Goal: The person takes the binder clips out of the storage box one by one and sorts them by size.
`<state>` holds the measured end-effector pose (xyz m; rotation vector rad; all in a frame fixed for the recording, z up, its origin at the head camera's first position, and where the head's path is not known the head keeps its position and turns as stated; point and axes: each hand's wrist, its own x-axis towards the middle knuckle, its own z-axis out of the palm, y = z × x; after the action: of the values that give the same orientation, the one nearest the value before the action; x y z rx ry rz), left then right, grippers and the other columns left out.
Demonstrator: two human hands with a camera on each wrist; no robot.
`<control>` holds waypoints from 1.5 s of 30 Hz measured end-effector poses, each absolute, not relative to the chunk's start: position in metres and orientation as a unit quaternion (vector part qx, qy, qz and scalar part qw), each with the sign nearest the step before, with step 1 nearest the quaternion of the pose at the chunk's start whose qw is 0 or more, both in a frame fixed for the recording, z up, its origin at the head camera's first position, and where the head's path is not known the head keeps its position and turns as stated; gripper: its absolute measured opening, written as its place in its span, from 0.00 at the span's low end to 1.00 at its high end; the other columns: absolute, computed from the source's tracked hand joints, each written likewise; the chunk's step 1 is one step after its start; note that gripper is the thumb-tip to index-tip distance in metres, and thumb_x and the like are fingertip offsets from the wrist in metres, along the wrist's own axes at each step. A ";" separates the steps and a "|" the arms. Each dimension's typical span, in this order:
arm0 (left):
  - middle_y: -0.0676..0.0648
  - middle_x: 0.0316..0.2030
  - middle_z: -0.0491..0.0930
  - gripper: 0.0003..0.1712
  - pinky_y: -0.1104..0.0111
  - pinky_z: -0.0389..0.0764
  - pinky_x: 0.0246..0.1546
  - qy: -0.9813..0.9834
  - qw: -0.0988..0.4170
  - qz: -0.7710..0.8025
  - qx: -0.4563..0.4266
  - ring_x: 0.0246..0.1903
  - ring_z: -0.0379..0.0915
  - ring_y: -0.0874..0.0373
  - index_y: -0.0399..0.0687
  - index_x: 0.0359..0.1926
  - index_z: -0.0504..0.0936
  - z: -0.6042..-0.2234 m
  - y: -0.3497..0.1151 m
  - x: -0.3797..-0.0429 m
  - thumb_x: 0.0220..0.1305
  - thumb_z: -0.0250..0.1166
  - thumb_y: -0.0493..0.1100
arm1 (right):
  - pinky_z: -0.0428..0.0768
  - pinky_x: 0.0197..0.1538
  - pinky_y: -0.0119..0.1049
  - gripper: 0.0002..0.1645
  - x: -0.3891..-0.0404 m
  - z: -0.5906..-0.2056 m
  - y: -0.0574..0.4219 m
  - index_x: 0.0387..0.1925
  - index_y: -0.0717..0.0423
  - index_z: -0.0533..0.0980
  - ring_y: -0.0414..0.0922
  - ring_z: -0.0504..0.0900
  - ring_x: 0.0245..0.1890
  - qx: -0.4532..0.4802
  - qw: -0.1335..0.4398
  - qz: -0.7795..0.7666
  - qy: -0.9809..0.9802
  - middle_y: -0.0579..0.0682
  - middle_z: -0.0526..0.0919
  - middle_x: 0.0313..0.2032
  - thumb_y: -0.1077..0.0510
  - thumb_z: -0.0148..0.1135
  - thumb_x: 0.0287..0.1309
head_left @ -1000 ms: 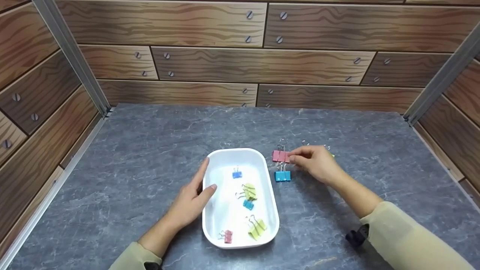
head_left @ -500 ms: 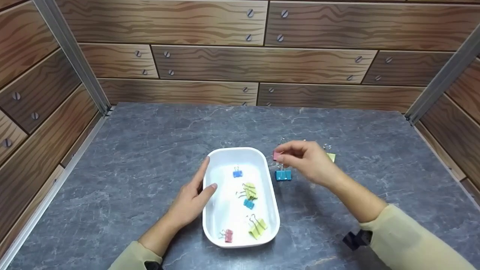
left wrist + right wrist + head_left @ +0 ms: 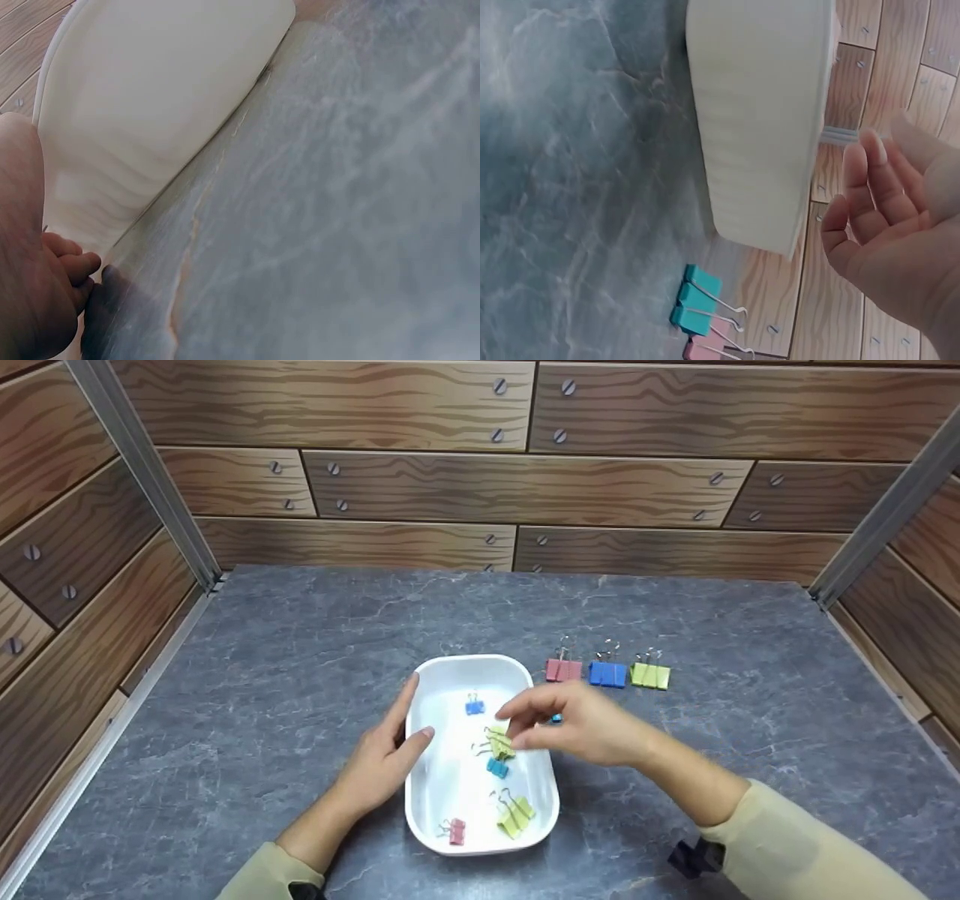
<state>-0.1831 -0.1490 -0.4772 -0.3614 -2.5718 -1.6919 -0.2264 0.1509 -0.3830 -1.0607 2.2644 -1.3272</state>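
My left hand [image 3: 382, 761] holds the left side of a white plastic tray [image 3: 450, 849], its thumb over the rim and fingers along the outer wall. My right hand [image 3: 581, 727], fingers loosely bent and holding nothing, is above the tray's right rim. Beneath its fingertips lies a yellow-green binder clip [image 3: 501, 744]. Also in the tray are a small blue clip [image 3: 475, 707], a small teal clip [image 3: 496, 768], another yellow-green clip [image 3: 516, 819] and a small pink clip [image 3: 457, 832]. In the right wrist view, a larger teal clip [image 3: 697, 300] lies beside the tray; my right hand mostly hides it from the head view.
Behind my right hand, a pink binder clip [image 3: 563, 670], a blue one [image 3: 607, 674] and a yellow-green one [image 3: 650, 676] stand in a row on the grey marbled table [image 3: 315, 645]. Wood-patterned panels [image 3: 420, 487] enclose the back and sides.
My right hand has let go of the larger pink clip, which stays behind the teal one, and moved left and nearer, over the tray. The left hand and tray keep their place.
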 end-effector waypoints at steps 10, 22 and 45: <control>0.45 0.82 0.55 0.43 0.50 0.74 0.68 -0.833 0.025 -0.539 -0.120 0.76 0.61 0.45 0.64 0.87 0.49 -0.478 -0.149 -0.184 0.81 0.60 0.50 | 0.85 0.54 0.49 0.20 -0.223 -0.399 0.144 0.53 0.55 0.89 0.44 0.88 0.44 -0.431 0.209 -0.416 0.773 0.51 0.91 0.42 0.54 0.79 0.61; 0.45 0.81 0.57 0.42 0.53 0.79 0.63 -0.832 0.023 -0.542 -0.115 0.74 0.65 0.46 0.65 0.86 0.50 -0.479 -0.150 -0.182 0.80 0.60 0.50 | 0.86 0.52 0.43 0.22 -0.231 -0.410 0.142 0.49 0.54 0.90 0.37 0.87 0.44 -0.523 0.168 -0.334 0.766 0.43 0.91 0.41 0.50 0.82 0.54; 0.45 0.81 0.56 0.43 0.53 0.75 0.67 -0.832 0.019 -0.542 -0.120 0.76 0.61 0.49 0.66 0.87 0.49 -0.478 -0.152 -0.183 0.81 0.60 0.51 | 0.71 0.62 0.41 0.20 -0.225 -0.419 0.138 0.47 0.45 0.91 0.35 0.80 0.46 -0.547 0.109 -0.268 0.786 0.32 0.90 0.41 0.45 0.81 0.54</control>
<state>-0.1830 -0.1524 -0.4779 -0.3710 -2.5825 -1.6809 -0.2248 0.1381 -0.4189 -1.6086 2.3108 -0.7885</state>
